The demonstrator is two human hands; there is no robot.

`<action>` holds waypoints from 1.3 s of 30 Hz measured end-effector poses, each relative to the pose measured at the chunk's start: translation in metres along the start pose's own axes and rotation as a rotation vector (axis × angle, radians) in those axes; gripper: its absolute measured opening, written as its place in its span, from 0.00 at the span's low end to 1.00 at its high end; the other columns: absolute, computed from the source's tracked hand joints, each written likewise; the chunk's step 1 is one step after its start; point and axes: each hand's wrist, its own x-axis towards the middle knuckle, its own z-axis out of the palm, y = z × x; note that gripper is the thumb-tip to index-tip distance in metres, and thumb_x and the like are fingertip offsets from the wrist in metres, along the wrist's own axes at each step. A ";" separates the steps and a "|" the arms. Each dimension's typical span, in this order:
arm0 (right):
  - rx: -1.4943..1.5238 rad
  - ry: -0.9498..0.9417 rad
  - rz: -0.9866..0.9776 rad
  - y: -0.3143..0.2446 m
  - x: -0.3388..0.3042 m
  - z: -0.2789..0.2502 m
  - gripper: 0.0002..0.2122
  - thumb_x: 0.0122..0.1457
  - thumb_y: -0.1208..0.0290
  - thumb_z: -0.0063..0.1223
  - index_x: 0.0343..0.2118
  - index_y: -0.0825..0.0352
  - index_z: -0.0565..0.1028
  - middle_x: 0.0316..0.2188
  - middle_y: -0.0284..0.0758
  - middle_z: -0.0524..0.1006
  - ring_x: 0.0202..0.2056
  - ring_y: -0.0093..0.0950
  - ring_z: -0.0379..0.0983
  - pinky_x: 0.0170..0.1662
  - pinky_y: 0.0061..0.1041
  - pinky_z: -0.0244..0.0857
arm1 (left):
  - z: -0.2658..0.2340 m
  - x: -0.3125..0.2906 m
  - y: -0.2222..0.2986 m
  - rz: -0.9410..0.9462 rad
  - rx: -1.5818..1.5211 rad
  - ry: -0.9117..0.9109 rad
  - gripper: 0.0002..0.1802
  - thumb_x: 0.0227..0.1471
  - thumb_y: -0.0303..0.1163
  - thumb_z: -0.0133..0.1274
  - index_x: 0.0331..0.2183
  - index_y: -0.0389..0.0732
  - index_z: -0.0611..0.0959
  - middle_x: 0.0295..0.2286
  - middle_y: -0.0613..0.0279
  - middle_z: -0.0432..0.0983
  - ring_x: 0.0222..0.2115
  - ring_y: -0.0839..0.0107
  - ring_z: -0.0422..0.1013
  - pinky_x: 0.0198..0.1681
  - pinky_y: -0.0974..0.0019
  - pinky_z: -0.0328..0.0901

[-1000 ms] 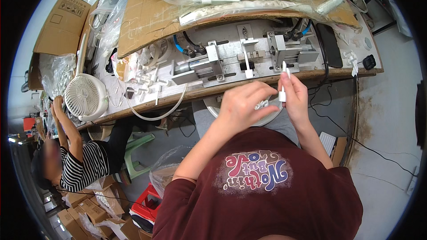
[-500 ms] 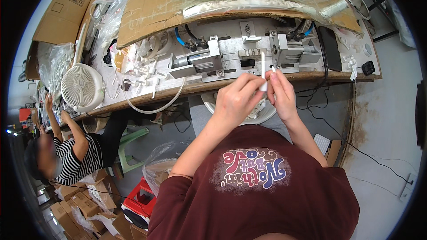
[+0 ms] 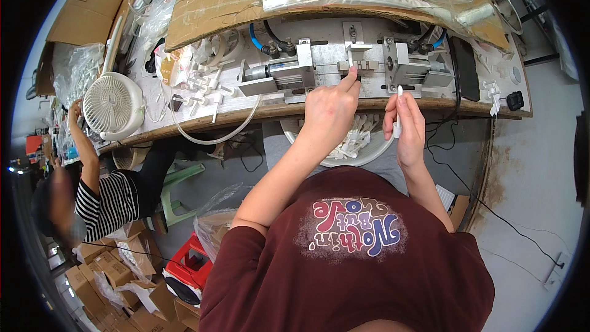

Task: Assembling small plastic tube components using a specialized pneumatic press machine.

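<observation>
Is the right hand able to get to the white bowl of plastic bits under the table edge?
Probably yes: the right hand holds a white piece just above the bowl, with nothing between.

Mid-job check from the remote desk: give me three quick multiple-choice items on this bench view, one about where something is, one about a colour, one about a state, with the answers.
1. Where does the left hand reach?
A. to the metal jig on the workbench
B. to the white desk fan
C. into the cardboard box

2. What colour is the small part in the right hand?
A. red
B. white
C. black

3. What state is the right hand in?
A. flat and empty on the bench
B. closed around the small part, held upright
C. out of view

Answers:
1 A, the fingertips sit at the jig's middle block, far from the desk fan.
2 B, the slim piece sticking up above the fingers is white.
3 B, the fingers wrap it just in front of the workbench edge.
</observation>
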 end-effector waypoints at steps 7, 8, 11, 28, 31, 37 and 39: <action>-0.221 0.090 -0.205 -0.012 0.004 0.005 0.11 0.66 0.69 0.47 0.35 0.69 0.79 0.26 0.25 0.69 0.30 0.14 0.62 0.37 0.15 0.58 | -0.001 -0.002 -0.001 -0.032 -0.078 0.021 0.14 0.43 0.27 0.61 0.36 0.39 0.84 0.46 0.61 0.78 0.27 0.61 0.79 0.30 0.63 0.73; -0.174 0.070 -0.158 -0.015 0.004 0.004 0.10 0.66 0.70 0.48 0.35 0.69 0.80 0.26 0.24 0.68 0.29 0.14 0.62 0.35 0.15 0.57 | -0.002 -0.002 -0.001 -0.038 -0.086 0.018 0.14 0.43 0.27 0.61 0.36 0.39 0.84 0.46 0.61 0.78 0.27 0.61 0.79 0.30 0.63 0.73; -0.029 0.006 -0.023 -0.017 0.002 0.001 0.10 0.65 0.70 0.49 0.36 0.69 0.79 0.23 0.24 0.70 0.24 0.11 0.61 0.27 0.13 0.53 | -0.002 0.000 -0.001 -0.041 -0.085 0.009 0.14 0.43 0.28 0.61 0.36 0.39 0.84 0.46 0.62 0.78 0.27 0.60 0.78 0.30 0.63 0.73; 0.311 -0.066 0.166 -0.023 0.022 0.004 0.09 0.62 0.68 0.56 0.28 0.66 0.71 0.20 0.32 0.75 0.14 0.18 0.69 0.19 0.15 0.61 | -0.043 -0.014 0.029 0.127 -0.629 0.156 0.21 0.42 0.24 0.64 0.42 0.37 0.82 0.40 0.55 0.78 0.37 0.60 0.76 0.39 0.62 0.71; 0.291 -0.079 0.154 -0.026 0.023 0.006 0.08 0.63 0.68 0.54 0.32 0.67 0.73 0.23 0.32 0.76 0.15 0.17 0.69 0.19 0.15 0.61 | -0.053 -0.015 0.028 0.035 -0.623 0.101 0.18 0.41 0.23 0.65 0.39 0.38 0.84 0.37 0.57 0.79 0.34 0.65 0.77 0.38 0.66 0.73; 0.097 -0.037 0.081 -0.015 0.016 -0.003 0.07 0.65 0.69 0.49 0.38 0.68 0.74 0.26 0.31 0.77 0.18 0.14 0.69 0.22 0.12 0.59 | -0.023 -0.014 0.012 -0.036 -0.301 0.194 0.16 0.41 0.26 0.65 0.37 0.39 0.84 0.43 0.60 0.79 0.32 0.66 0.78 0.33 0.67 0.72; 0.033 -0.041 0.091 -0.014 0.013 -0.005 0.07 0.65 0.68 0.49 0.37 0.67 0.74 0.24 0.31 0.76 0.18 0.14 0.68 0.23 0.12 0.59 | -0.010 -0.012 0.005 0.002 -0.143 0.188 0.15 0.42 0.29 0.64 0.37 0.40 0.85 0.47 0.61 0.78 0.29 0.65 0.78 0.30 0.68 0.71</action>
